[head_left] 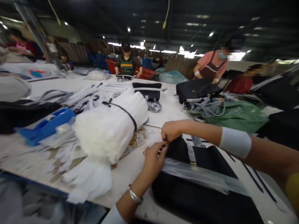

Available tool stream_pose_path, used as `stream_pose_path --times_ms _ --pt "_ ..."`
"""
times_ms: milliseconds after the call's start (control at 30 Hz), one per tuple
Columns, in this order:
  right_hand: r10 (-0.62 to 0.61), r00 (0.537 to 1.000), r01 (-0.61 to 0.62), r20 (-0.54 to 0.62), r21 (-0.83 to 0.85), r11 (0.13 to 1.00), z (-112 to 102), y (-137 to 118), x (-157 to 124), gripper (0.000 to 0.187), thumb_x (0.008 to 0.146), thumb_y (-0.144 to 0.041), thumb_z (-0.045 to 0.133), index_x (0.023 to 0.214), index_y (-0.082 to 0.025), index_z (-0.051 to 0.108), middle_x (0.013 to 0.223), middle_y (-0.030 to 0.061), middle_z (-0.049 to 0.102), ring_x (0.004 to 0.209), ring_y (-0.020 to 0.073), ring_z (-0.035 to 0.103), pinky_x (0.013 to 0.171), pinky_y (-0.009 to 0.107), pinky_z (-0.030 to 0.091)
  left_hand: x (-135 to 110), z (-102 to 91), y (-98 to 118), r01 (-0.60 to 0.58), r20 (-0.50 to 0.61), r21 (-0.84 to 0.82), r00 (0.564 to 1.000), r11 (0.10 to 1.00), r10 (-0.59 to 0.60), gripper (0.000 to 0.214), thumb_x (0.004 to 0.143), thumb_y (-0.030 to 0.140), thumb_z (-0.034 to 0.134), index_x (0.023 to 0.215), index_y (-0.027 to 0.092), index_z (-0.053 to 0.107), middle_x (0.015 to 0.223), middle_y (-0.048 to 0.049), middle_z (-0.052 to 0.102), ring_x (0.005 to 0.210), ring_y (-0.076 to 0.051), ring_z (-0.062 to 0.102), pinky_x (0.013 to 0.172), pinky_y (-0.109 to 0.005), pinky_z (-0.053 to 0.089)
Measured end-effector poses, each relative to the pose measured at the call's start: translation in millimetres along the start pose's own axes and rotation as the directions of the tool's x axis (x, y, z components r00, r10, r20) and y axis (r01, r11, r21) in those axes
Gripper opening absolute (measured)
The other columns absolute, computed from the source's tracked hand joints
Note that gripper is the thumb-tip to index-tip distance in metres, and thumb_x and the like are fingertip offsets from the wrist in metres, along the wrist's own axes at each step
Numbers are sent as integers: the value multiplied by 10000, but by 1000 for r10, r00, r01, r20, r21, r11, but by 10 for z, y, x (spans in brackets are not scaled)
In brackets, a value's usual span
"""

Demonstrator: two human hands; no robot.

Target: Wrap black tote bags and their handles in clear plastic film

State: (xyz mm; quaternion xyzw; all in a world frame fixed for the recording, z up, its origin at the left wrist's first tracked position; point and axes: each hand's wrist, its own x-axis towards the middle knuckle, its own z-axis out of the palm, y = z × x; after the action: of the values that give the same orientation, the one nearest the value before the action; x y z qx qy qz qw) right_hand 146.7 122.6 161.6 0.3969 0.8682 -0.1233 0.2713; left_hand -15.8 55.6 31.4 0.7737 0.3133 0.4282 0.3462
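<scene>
A black handbag [205, 193] lies on the table in front of me, with a strip of clear plastic wrap [205, 174] across it. Gold-coloured hardware [192, 162] shows on a strap wrapped in pale film. At the bag's far left corner, my left hand [155, 155] pinches with thumb and fingers, a silver bangle on its wrist. Just above and touching it, my right hand [173, 130] has its fingers curled down over the same corner; a white cuff covers that forearm. Whatever lies between the fingertips is too small and hidden to make out.
Left of the hands lies a big white bundle [112, 124] tied with black cord. Beyond it are a blue tape dispenser [46, 126] and paper scraps. More black bags [198, 88] and a green plastic sheet [235, 115] lie farther off. Several people work around the table.
</scene>
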Motion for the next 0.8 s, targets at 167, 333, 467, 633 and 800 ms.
stream_pose_path --times_ms 167,333,467,633,800 --pt "-55 992 45 116 91 995 140 -11 144 328 707 -307 758 1030 -257 783 948 4 778 786 182 670 669 239 407 -486 -337 15 272 121 -52 957 961 -265 162 885 209 568 967 190 707 873 -21 719 772 -151 657 695 -235 493" --pt "-67 990 40 125 209 977 219 -34 171 288 680 -310 771 961 -250 799 924 10 778 818 201 679 706 250 424 -902 -376 127 452 311 -105 861 886 -403 155 849 225 614 893 195 761 800 -8 729 755 -158 655 705 -239 470" --pt "-85 980 38 177 254 966 290 -67 194 250 649 -346 786 881 -256 805 844 -9 774 736 188 664 657 251 422 -1039 -256 181 444 347 -83 852 892 -392 190 836 207 644 959 232 787 884 -18 735 858 -171 655 785 -251 457" --pt "-188 974 149 130 261 954 445 -76 186 228 666 -364 779 867 -257 801 813 2 767 735 189 660 723 267 436 -1093 -161 224 471 388 -28 818 882 -425 182 819 224 685 958 273 792 881 -6 709 851 -167 642 767 -250 454" --pt "-235 972 214 20 350 912 540 68 95 177 697 -373 756 833 -269 798 798 11 762 780 202 669 780 276 448 -1038 -90 233 479 394 -68 819 875 -417 152 779 173 706 879 241 799 919 -11 677 869 -150 626 783 -234 453"
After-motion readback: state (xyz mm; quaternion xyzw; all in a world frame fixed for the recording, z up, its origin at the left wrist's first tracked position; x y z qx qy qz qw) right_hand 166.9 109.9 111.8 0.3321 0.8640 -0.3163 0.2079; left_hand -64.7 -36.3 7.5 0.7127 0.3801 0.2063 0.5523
